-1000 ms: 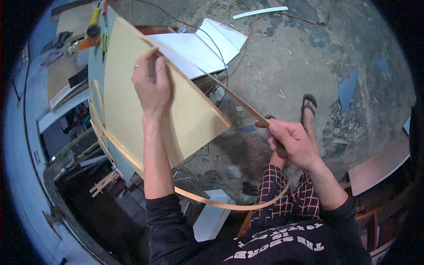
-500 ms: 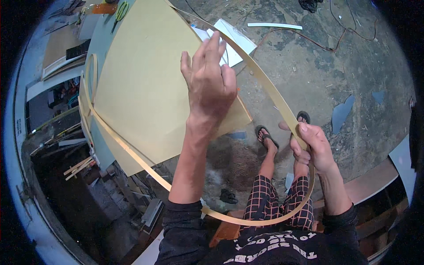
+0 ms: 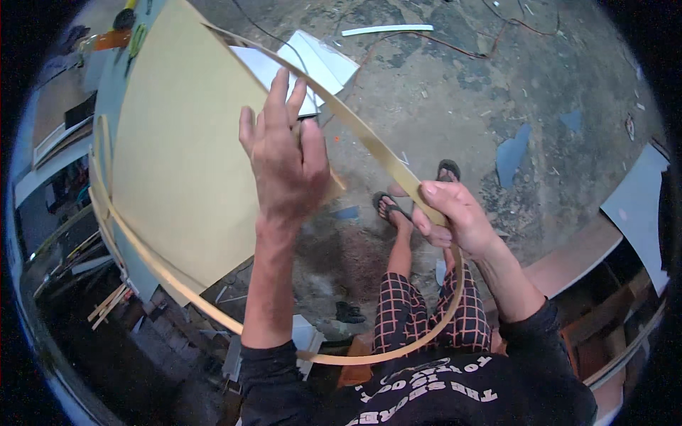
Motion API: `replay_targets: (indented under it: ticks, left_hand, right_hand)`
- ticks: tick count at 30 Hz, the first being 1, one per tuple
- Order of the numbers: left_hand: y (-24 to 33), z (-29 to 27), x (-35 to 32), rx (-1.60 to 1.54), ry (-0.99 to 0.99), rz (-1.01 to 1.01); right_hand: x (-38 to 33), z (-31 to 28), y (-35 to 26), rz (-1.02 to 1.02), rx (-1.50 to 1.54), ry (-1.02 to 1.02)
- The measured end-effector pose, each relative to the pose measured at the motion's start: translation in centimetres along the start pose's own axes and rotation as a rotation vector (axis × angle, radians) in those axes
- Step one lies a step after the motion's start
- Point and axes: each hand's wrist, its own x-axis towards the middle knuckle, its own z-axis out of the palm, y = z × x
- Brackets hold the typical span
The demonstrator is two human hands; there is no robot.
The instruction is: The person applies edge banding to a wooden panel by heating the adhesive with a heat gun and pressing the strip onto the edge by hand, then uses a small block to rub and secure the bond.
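Note:
A long, thin tan edge-banding strip (image 3: 380,150) runs from the far corner of a pale yellow board (image 3: 181,153) back toward me. My right hand (image 3: 458,216) pinches this strip between thumb and fingers, in front of my legs. Beyond that grip the band loops down past my waist, passes by my left forearm and curls back up along the board's left side. Over the board's right edge my left hand (image 3: 288,153) is raised with its fingers spread. Its fingertips are close to the strip; whether they touch it I cannot tell.
Under the board is a grey-green tabletop (image 3: 145,280), with green-handled scissors (image 3: 137,41) at its far end. White sheets (image 3: 320,60) lie on the concrete floor beyond the board. A cable (image 3: 455,44), a white strip (image 3: 387,30) and blue scraps (image 3: 511,155) are there too. Wood offcuts (image 3: 110,304) clutter the left.
The whole scene has shifted left in the view. My right hand keeps its grip on the strip, and my left hand stays spread beside the board's edge.

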Motion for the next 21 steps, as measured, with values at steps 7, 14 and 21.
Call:
replay_targets:
  ticks: [7, 14, 21]
  left_hand:
    - [2.8, 0.2, -3.8, -0.044, -0.052, 0.042]
    - [-0.4, -1.7, -3.0, -0.059, 0.035, 0.022]
    - [-5.5, -1.8, 2.3, -0.143, 0.077, 0.158]
  right_hand:
    - [0.5, -0.3, 1.0, 0.034, 0.112, -0.031]
    - [0.9, 0.1, 2.0, -0.068, -0.087, -0.002]
    - [0.9, 1.9, 3.9, -0.091, -0.094, 0.089]
